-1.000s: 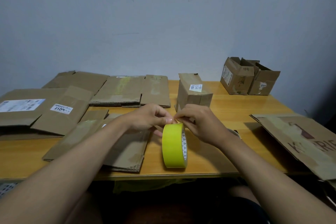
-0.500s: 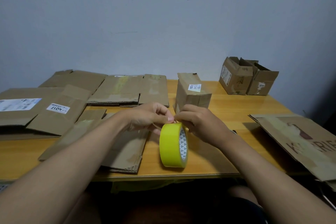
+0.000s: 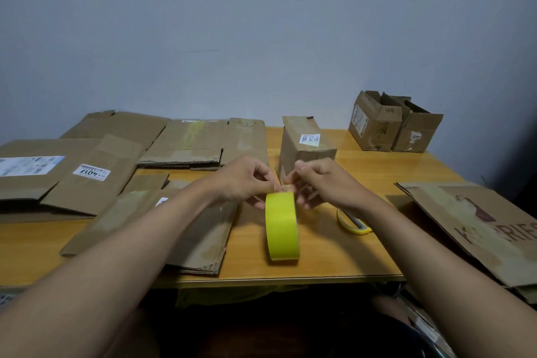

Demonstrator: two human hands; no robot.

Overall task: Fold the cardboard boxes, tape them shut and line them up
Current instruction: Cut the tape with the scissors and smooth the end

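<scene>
A yellow tape roll (image 3: pixel 282 227) stands on edge near the front of the wooden table (image 3: pixel 377 171). My left hand (image 3: pixel 241 180) and my right hand (image 3: pixel 322 183) meet at the top of the roll, fingertips pinching at its upper rim. Just behind my hands stands a folded cardboard box (image 3: pixel 305 148) with a white label. Two folded boxes (image 3: pixel 395 122) with flaps up sit at the back right corner. Several flattened boxes (image 3: pixel 186 140) lie across the left half of the table.
A large flat cardboard sheet (image 3: pixel 476 227) with printed letters hangs over the table's right edge. A thin yellow ring (image 3: pixel 351 224) lies right of the roll. A stack of flat cardboard (image 3: pixel 200 238) lies under my left forearm. A grey wall stands behind the table.
The roll has turned so its yellow face points at me and its printed side no longer shows. Both hands stay pinched at its top.
</scene>
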